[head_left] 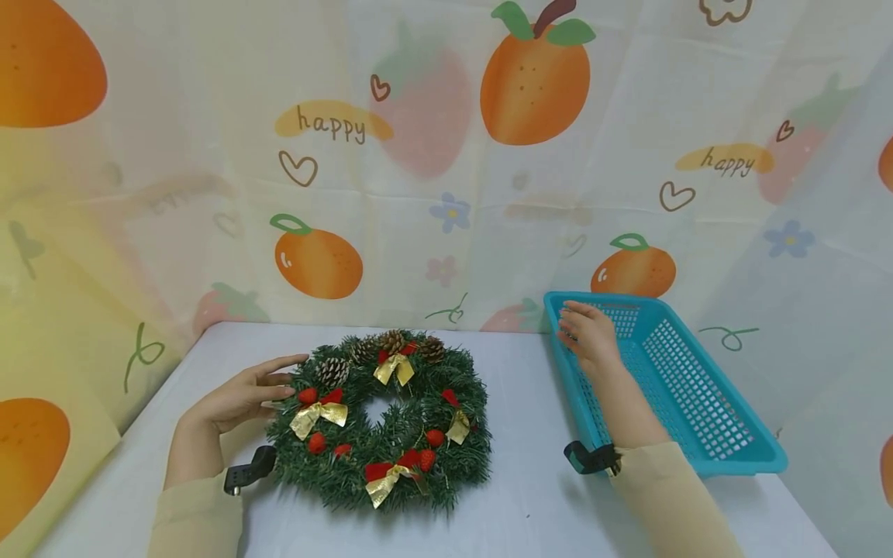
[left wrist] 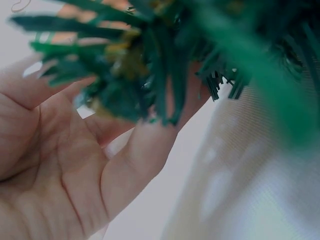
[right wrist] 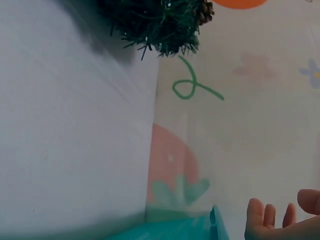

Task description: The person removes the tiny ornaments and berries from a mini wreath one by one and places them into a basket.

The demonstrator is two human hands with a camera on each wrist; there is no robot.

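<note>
Christmas wreath point(head_left: 427, 381): lay flat on the white tablecloth point(head_left: 519, 403), trimmed with gold bows point(head_left: 394, 370), pine cones point(head_left: 332, 373) and red berries point(head_left: 317, 443).
Turquoise mesh basket point(head_left: 687, 373): stood apart, to the wreath's right, by the fruit-print backdrop point(head_left: 516, 256).
Left hand point(head_left: 244, 394): touched the wreath's left edge, fingers released, loosely extended rather than clenched.
Right hand point(head_left: 590, 339): was over the basket's left side, fingers released, gently bent, grasping nothing.

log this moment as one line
left hand: at wreath, left side | right hand: over basket, holding nothing | wreath: lying on table
</note>
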